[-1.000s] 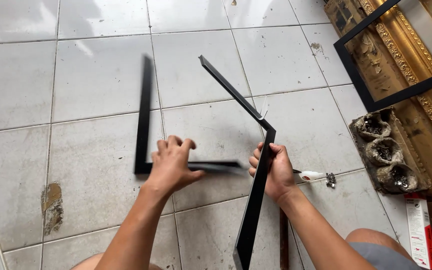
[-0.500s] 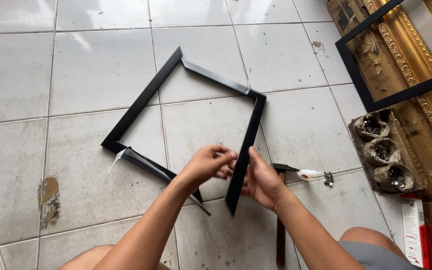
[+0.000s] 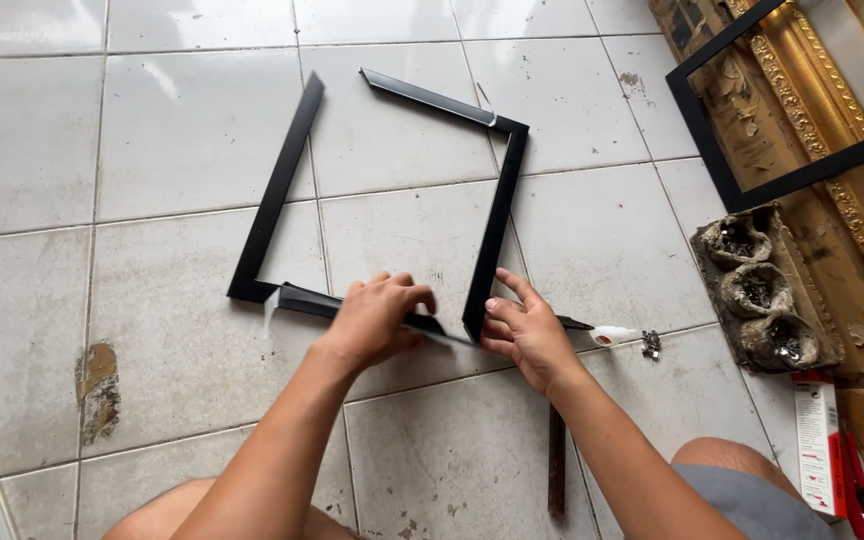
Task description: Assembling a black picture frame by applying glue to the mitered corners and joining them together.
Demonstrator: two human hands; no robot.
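Black frame strips lie on the white tiled floor (image 3: 152,150) in a rough square. The left strip (image 3: 277,190) and the joined top-and-right strips (image 3: 497,215) lie flat. My left hand (image 3: 377,315) grips the near bottom strip (image 3: 307,300), whose right part is hidden under the hand. My right hand (image 3: 527,330) holds the lower end of the right strip where it meets the bottom one. The top left corner stands apart with a gap.
A small white glue tube (image 3: 614,335) and a metal clip (image 3: 650,345) lie right of my right hand. A tray of three crusted cups (image 3: 767,290), a black frame (image 3: 722,170) over gilded frames (image 3: 812,100), a red-and-white package (image 3: 817,440) sit at right.
The strips were lifted and turned, then laid flat into a square. Both hands came together at the near right corner.
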